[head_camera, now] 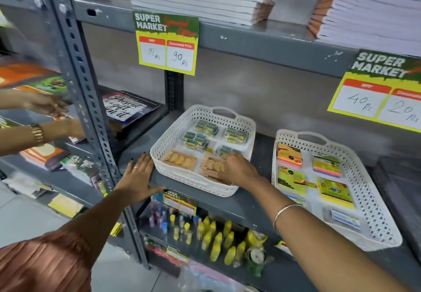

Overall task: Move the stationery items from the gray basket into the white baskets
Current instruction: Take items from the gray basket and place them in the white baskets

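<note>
Grey steel shelving (227, 41) fills the view, hung with supermarket price cards (167, 43), and two white baskets sit on the middle shelf. The left white basket (159, 155) holds small green-and-blue packets at the far side and two orange packs near its front edge. The right hand (237, 168) is down on the right-hand orange pack (213, 166), fingers (224, 174) curled over it, though whether they grip or only press I cannot tell. The left hand (139, 175) lies flat and released on the shelf just beside the basket. The gray basket is not in view. To do this well, square the pack beside its neighbour, flat on the basket floor, clear of the packets behind. The right white basket (373, 189) carries sticky-note packs and needs nothing.
</note>
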`<state>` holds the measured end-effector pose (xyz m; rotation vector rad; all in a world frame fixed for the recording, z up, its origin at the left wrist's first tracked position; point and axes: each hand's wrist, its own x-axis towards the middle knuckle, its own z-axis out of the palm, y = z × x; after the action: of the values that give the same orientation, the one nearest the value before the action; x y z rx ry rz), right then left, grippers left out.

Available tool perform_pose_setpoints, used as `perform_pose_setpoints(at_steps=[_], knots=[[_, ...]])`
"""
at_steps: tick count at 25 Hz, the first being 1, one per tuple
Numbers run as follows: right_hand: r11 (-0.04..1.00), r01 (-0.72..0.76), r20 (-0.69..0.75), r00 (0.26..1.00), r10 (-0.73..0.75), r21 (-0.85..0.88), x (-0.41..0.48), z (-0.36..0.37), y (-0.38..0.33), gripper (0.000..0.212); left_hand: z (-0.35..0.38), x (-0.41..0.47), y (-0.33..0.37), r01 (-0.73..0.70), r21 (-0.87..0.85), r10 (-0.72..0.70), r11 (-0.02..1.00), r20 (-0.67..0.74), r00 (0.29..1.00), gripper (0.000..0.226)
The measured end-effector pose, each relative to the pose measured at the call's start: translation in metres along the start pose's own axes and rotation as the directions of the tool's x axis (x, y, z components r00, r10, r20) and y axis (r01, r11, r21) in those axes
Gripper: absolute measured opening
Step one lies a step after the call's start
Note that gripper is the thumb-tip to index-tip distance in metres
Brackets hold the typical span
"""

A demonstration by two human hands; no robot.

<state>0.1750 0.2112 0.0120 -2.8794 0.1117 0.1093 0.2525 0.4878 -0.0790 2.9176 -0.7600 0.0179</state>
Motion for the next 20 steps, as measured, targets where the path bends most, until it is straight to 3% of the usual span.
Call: perform_pose_setpoints(at_steps=[5,12,16,20], knots=[[0.993,0.072,0.094,0.994,-0.063,-0.098,0.009,0.009,0.000,0.074,0.002,0.008,0.000,-0.072,0.011,0.072,0.997,0.017,0.997,0.119],[0.990,0.086,0.031,0.996,-0.083,-0.111,0.018,0.020,-0.006,0.058,0.004,0.006,-0.002,-0.063,0.007,0.063,0.998,0.024,0.998,0.116],[0.995,0.086,0.038,0.996,-0.084,-0.055,0.012,0.012,-0.007,0.075,0.002,0.002,-0.006,-0.054,-0.023,0.055,0.998,0.042,0.998,0.127],[0.997,0.046,-0.095,0.995,-0.041,0.056,0.003,-0.021,0.005,0.080,-0.013,-0.014,-0.007,-0.026,-0.042,0.020,0.999,-0.136,0.991,0.126]])
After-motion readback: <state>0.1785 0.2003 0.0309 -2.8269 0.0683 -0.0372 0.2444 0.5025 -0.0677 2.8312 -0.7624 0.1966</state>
